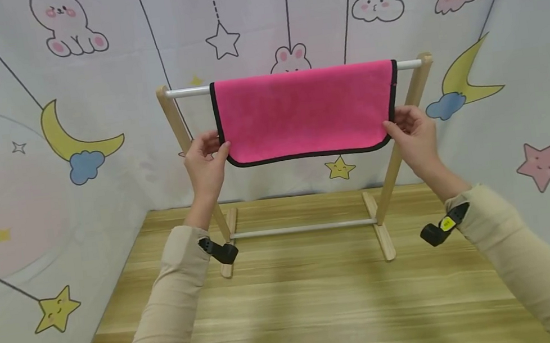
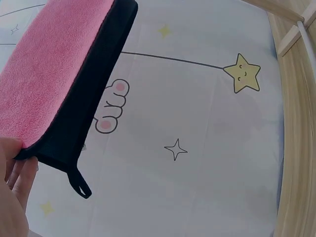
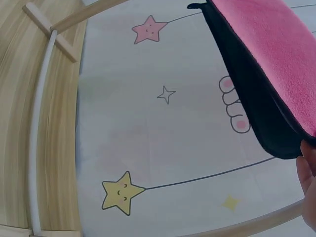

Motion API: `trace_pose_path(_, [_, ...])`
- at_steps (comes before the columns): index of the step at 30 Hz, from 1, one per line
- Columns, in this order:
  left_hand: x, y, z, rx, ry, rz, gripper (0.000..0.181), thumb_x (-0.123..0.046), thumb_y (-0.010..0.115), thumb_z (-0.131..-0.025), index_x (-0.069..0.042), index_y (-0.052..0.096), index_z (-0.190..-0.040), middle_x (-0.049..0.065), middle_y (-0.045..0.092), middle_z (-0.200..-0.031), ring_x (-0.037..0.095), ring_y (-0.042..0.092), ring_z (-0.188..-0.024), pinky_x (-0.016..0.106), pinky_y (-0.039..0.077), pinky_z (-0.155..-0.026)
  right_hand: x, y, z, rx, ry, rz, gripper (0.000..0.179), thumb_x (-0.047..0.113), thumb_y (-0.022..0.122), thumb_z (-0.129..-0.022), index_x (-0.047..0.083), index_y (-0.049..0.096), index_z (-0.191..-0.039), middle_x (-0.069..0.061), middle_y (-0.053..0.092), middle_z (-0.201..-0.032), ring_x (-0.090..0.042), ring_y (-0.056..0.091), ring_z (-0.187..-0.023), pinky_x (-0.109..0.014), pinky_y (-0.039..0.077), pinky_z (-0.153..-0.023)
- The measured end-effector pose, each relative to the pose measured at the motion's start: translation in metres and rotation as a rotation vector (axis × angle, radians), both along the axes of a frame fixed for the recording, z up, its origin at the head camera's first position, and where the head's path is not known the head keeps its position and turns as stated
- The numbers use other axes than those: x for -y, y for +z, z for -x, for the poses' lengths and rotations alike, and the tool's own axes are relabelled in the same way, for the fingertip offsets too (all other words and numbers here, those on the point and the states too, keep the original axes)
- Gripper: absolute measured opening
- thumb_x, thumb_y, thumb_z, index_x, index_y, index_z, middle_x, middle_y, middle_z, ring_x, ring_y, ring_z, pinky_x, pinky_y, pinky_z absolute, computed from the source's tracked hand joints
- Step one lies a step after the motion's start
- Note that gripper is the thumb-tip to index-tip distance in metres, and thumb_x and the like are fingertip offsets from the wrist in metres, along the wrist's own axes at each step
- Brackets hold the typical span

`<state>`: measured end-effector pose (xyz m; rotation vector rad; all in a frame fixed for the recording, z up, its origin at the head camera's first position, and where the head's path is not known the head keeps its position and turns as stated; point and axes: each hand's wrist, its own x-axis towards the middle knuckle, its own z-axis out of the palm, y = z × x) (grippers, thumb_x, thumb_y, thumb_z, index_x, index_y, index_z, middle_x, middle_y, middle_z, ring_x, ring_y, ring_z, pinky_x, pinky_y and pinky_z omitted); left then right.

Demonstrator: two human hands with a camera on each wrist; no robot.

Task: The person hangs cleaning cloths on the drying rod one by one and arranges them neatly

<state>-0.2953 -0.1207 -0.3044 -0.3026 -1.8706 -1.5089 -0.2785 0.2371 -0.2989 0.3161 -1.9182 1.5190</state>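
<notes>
A pink towel point(image 1: 306, 111) with black edging hangs folded over the white top bar point(image 1: 188, 92) of a wooden rack. My left hand point(image 1: 206, 159) pinches its lower left side between thumb and fingers. On the opposite side, my right hand point(image 1: 412, 136) pinches the lower right edge the same way. Seen from the left wrist, a dark layer point(image 2: 89, 89) lies behind the pink pile, and a small black hanging loop point(image 2: 80, 182) sticks out at its corner. The right wrist view shows the dark back layer point(image 3: 247, 94) hanging behind the pink front.
The rack's wooden posts point(image 1: 392, 178) stand on short feet point(image 1: 384, 241) on a wood-grain surface point(image 1: 315, 302). A thin white lower bar point(image 1: 304, 228) joins them. Behind and at both sides hangs a pale cloth backdrop point(image 1: 131, 69) printed with stars, moons and rainbows.
</notes>
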Motion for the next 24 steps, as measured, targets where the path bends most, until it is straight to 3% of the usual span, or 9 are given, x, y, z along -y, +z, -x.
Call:
trace_pose_path(6, [0.002, 0.000, -0.001, 0.029, -0.022, -0.010, 0.030, -0.003, 0.067, -0.080, 0.007, 0.059, -0.106, 0.021, 0.063, -0.092, 0.003, 0.056, -0.074, 0.011, 0.046, -0.064, 0.004, 0.003, -0.005, 0.021, 0.018, -0.011, 0.017, -0.004, 0.062, -0.081, -0.005, 0.058, -0.097, 0.010, 0.060, -0.079, -0.002, 0.054, -0.067, -0.010, 0.044, -0.059])
trace_pose_path(13, [-0.005, 0.016, -0.018, 0.065, -0.035, 0.012, 0.032, 0.004, 0.065, -0.079, 0.013, 0.054, -0.108, 0.026, 0.061, -0.094, 0.009, 0.056, -0.075, 0.009, 0.046, -0.066, 0.002, 0.006, -0.005, 0.052, -0.003, -0.051, 0.024, -0.003, 0.060, -0.083, -0.011, 0.054, -0.104, 0.012, 0.057, -0.081, -0.001, 0.053, -0.069, -0.010, 0.044, -0.061])
trace_pose_path(20, [0.002, -0.002, 0.000, 0.139, -0.063, 0.052, 0.033, -0.003, 0.068, -0.079, 0.006, 0.056, -0.109, 0.020, 0.063, -0.096, 0.006, 0.056, -0.077, 0.013, 0.045, -0.067, -0.005, -0.003, 0.000, 0.058, -0.040, -0.065, 0.026, -0.005, 0.060, -0.081, -0.011, 0.054, -0.106, 0.012, 0.056, -0.081, 0.001, 0.054, -0.071, -0.009, 0.045, -0.063])
trace_pose_path(24, [0.008, -0.009, -0.002, 0.150, -0.054, 0.099, 0.032, -0.006, 0.068, -0.080, 0.003, 0.057, -0.109, 0.017, 0.065, -0.096, 0.010, 0.059, -0.079, 0.017, 0.046, -0.066, -0.005, -0.004, -0.008, 0.080, -0.050, -0.094, 0.026, -0.004, 0.060, -0.082, -0.012, 0.054, -0.105, 0.013, 0.056, -0.081, 0.002, 0.053, -0.072, -0.008, 0.044, -0.062])
